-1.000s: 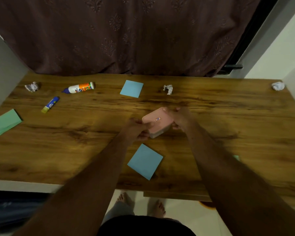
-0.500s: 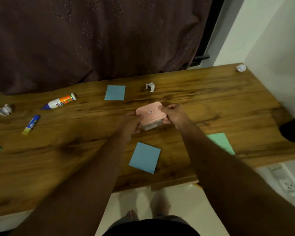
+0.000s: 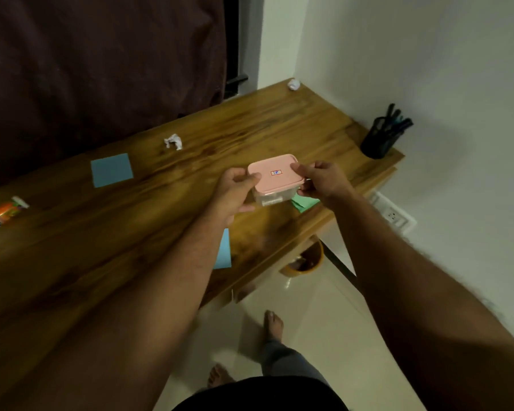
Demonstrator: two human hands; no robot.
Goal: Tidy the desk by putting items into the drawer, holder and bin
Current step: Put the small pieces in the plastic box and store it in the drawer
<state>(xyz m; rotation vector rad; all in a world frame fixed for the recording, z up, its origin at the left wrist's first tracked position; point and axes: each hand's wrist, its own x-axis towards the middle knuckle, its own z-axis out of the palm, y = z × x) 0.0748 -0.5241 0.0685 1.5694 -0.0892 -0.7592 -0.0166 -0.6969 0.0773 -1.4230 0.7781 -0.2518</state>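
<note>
A small clear box with a pink lid [image 3: 275, 173] hangs above the wooden counter [image 3: 131, 232], caught between both hands. The left hand [image 3: 235, 189] has its grip on the box's left end, thumb on the lid; the right hand [image 3: 321, 180] pinches the right end. A green sticky note [image 3: 304, 202] lies just beneath, a black pen holder [image 3: 377, 140] stands at the counter's far right corner.

There were 2 hands, the left hand [image 3: 235, 189] and the right hand [image 3: 321, 180]. Between them sat 1 pink-lidded box [image 3: 275, 176]. Beyond the left hand lay 2 blue paper squares [image 3: 111, 169], 2 crumpled paper balls [image 3: 173, 141] and 1 glue bottle [image 3: 2, 216]. Under the right hand lay 1 green paper [image 3: 304, 202]; beyond it, 1 pen holder [image 3: 379, 140].
</note>
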